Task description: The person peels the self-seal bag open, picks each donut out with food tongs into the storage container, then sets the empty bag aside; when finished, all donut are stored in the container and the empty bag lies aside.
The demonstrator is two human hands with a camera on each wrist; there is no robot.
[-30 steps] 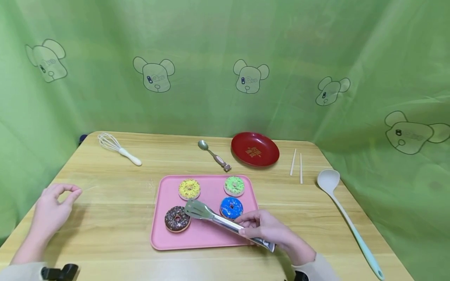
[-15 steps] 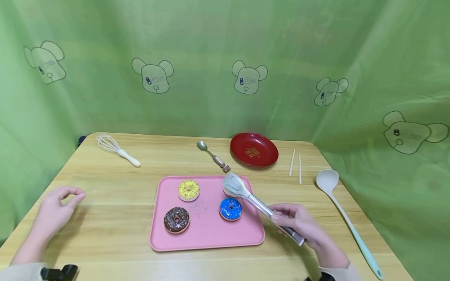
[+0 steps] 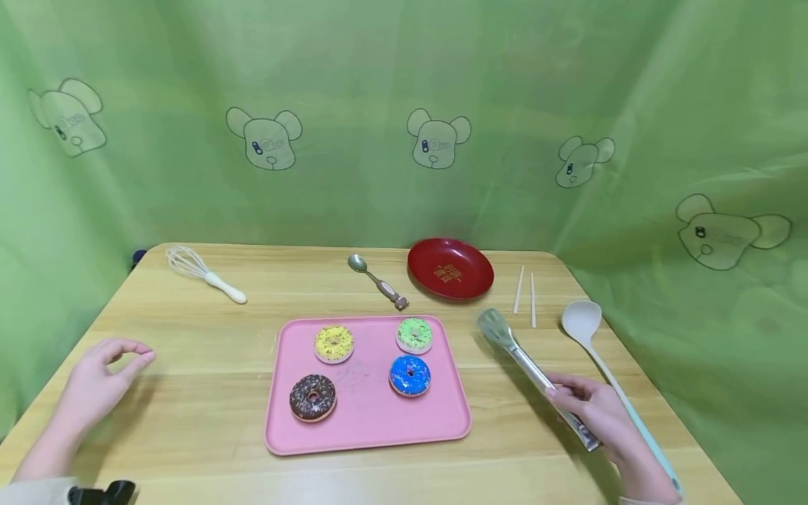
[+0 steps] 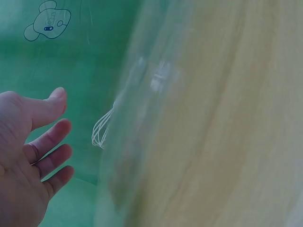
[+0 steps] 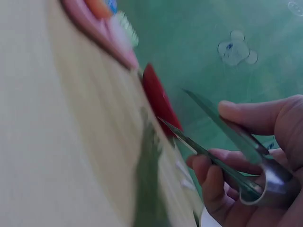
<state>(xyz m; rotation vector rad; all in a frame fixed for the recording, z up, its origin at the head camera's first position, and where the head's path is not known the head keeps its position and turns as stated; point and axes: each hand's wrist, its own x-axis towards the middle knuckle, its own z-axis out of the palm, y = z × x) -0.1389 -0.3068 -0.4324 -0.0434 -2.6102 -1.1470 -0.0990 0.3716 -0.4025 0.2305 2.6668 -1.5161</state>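
My right hand (image 3: pixel 590 407) grips metal tongs (image 3: pixel 536 375) near their back end, over the table to the right of the pink tray (image 3: pixel 379 424). In the right wrist view the two arms of the tongs (image 5: pixel 227 135) stand apart with nothing between them. On the tray lie a yellow donut (image 3: pixel 334 344), a green donut (image 3: pixel 414 335), a blue donut (image 3: pixel 409 376) and a chocolate donut (image 3: pixel 313 398). My left hand (image 3: pixel 97 382) hovers at the table's left side, fingers loosely bent and holding nothing.
Along the back lie a white whisk (image 3: pixel 205 273), a spoon (image 3: pixel 379 283) and a red plate (image 3: pixel 450 269). Two white sticks (image 3: pixel 526 294) are right of the plate. A long ladle (image 3: pixel 621 393) lies beside my right hand. A green curtain (image 3: pixel 353 105) surrounds the table.
My right hand has carried the tongs rightward, from over the tray to beside it, and the tongs now point farther back. The donuts keep their places. My left hand has hardly moved.
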